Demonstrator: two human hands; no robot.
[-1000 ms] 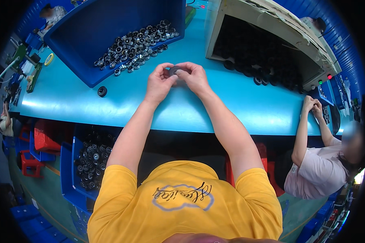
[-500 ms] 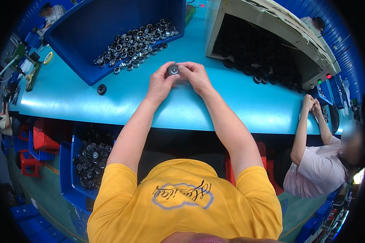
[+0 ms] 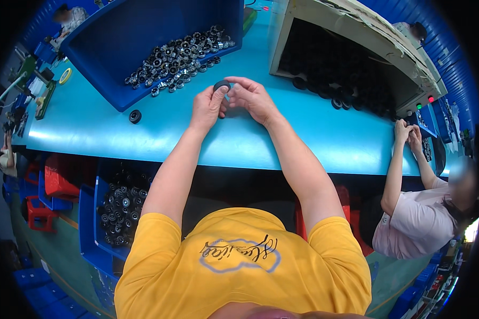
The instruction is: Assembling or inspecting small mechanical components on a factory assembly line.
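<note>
Over the blue-green tabletop (image 3: 170,130), my left hand (image 3: 207,107) grips a small black wheel (image 3: 221,84) between thumb and fingers. The wheel is tilted, so its face is mostly turned from sight. Beside it, my right hand (image 3: 253,101) has its fingers apart and partly bent, with the fingertips close to the wheel; whether they touch it I cannot tell. Nothing shows in the right hand. Another black wheel (image 3: 135,116) rests on the table to the left, near the corner of a blue bin (image 3: 98,69).
Shiny metal-and-black hubs (image 3: 170,61) spill from the bin. At right, a cream box-shaped machine (image 3: 275,50) holds many black rings (image 3: 337,103). Below the table edge, a blue crate (image 3: 88,218) contains wheels (image 3: 123,204). A co-worker (image 3: 415,218) sits at the right.
The wheel has turned from face-up to tilted and shifted slightly left with my left hand. My right fingers have loosened from it and spread.
</note>
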